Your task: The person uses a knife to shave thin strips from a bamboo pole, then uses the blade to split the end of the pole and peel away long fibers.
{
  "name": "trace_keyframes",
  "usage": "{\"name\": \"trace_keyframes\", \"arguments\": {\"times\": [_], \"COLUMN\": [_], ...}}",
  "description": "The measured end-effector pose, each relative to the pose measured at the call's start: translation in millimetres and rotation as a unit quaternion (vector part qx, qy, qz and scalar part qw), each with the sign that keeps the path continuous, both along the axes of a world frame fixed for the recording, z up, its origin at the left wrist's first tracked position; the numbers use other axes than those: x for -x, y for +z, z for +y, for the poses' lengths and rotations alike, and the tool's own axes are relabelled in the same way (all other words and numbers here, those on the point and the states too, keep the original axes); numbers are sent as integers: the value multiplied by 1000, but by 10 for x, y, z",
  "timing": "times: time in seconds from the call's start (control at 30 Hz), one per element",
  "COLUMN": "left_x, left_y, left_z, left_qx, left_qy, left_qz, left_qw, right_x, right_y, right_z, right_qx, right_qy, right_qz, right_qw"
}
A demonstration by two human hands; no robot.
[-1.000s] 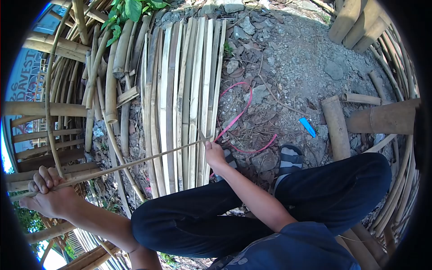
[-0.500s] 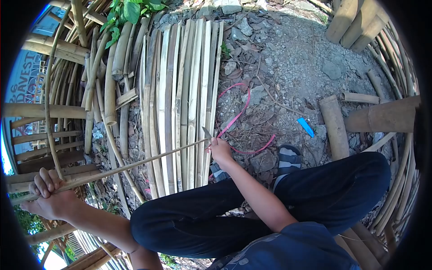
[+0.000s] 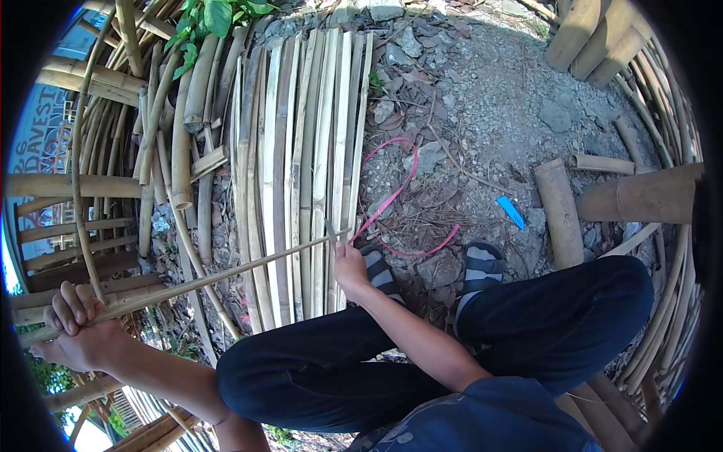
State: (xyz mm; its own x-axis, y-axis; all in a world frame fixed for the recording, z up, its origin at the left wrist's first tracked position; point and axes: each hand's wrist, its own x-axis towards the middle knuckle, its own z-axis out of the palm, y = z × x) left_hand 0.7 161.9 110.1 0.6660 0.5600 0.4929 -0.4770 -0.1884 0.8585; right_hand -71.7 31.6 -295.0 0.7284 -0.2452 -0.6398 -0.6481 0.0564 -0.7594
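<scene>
A long thin bamboo strip [image 3: 203, 282] runs slantwise from the lower left to the middle of the view. My left hand [image 3: 83, 331] is wrapped round its lower-left end. Near the far end, my right hand [image 3: 349, 270] is closed on a knife, whose short blade [image 3: 330, 229] points up and lies across the strip. The knife's handle is hidden in my fist. From beside that fist a pink plastic strap [image 3: 392, 197] loops out over the ground. Split bamboo slats [image 3: 290, 173] lie side by side beneath the strip and the blade.
A blue object [image 3: 510, 212] lies on the stony ground to the right, near a short bamboo piece [image 3: 559, 215]. Thick bamboo poles [image 3: 640, 193] stand farther right. Bamboo railings [image 3: 75, 186] and stacked poles fill the left side. My sandalled feet [image 3: 482, 265] rest between.
My right hand and the knife have moved left and slightly down along the bamboo strip, away from its far tip. My left hand stays nearly in place.
</scene>
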Motion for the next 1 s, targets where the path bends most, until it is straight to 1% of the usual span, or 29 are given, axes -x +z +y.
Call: {"name": "trace_keyframes", "arguments": {"times": [0.03, 0.07, 0.1, 0.13, 0.17, 0.2, 0.23, 0.27, 0.3, 0.33, 0.37, 0.4, 0.43, 0.5, 0.53, 0.57, 0.6, 0.63, 0.73, 0.8, 0.83, 0.9, 0.93, 0.97, 1.0], "left_x": [1, 3, 3, 10, 30, 48, 60, 62, 64, 63, 52, 35, 19, 13, 15, 9, -9, -22, -44, -65, -67, -58, -58, -56, -48], "left_y": [-5, -4, 1, 4, 2, 3, 9, 18, 23, 22, 15, 4, -6, -11, -9, -18, -28, -30, -24, -30, -34, -37, -35, -23, -9], "left_z": [-46, 0, 89, 120, 113, 70, 48, 62, 85, 95, 86, 72, 63, 133, 155, 162, 90, 53, 61, 44, 38, 24, 17, 43, 78], "left_qx": [-10, -11, -3, 5, 5, 6, 7, 8, 14, 21, 22, 19, 16, 10, 6, 5, 4, 4, 6, 6, 7, 5, 5, 5, 13], "left_qy": [36, 36, 13, -10, -10, -15, -20, -21, -44, -68, -69, -37, -5, -20, -33, -31, -5, 21, 24, 29, 37, 36, 34, 33, 11], "left_qz": [8, 9, 5, 0, 0, 4, 8, 7, 7, 6, 6, 6, 7, 8, 6, 7, -2, -11, -21, -24, -28, -27, -27, -27, -22], "left_qw": [999, 999, 1000, 1000, 1000, 1000, 1000, 1000, 999, 997, 997, 999, 1000, 1000, 999, 999, 1000, 1000, 999, 999, 999, 999, 999, 999, 1000], "right_x": [14, 42, 39, 18, -1, -19, -46, -75, -81, -66, -49, -41, -28, 19, 28, 27, 19, 24, 42, 49, 60, 79, 75, 74, 89], "right_y": [96, 187, 332, 477, 547, 448, 344, 220, 91, -73, -236, -303, -360, -460, -502, -543, -511, -482, -493, -517, -504, -470, -459, -452, -452], "right_z": [9, 9, -17, -62, -82, -50, -76, -157, -229, -278, -323, -349, -332, -250, -191, -126, -100, -91, -55, 43, 71, 125, 126, 122, 111], "right_qx": [-1, 10, 9, -43, -94, -103, -103, -33, 39, 40, 49, 57, 57, 15, 13, -14, -42, -44, -47, -79, -78, -25, -26, -118, -208], "right_qy": [-2, 30, 30, 51, 71, 28, 27, 6, -14, -14, -4, 7, 5, 17, 19, -13, -44, -42, -27, -47, -47, -73, -73, -88, -102], "right_qz": [-30, -76, -75, -93, -111, -125, -126, -95, -64, -66, -33, 1, 2, -11, -10, -16, -22, -21, 1, 6, 7, -31, -32, -7, 18], "right_qw": [1000, 997, 997, 993, 987, 986, 986, 995, 997, 997, 998, 998, 998, 1000, 1000, 1000, 998, 998, 999, 996, 996, 997, 996, 989, 973]}}
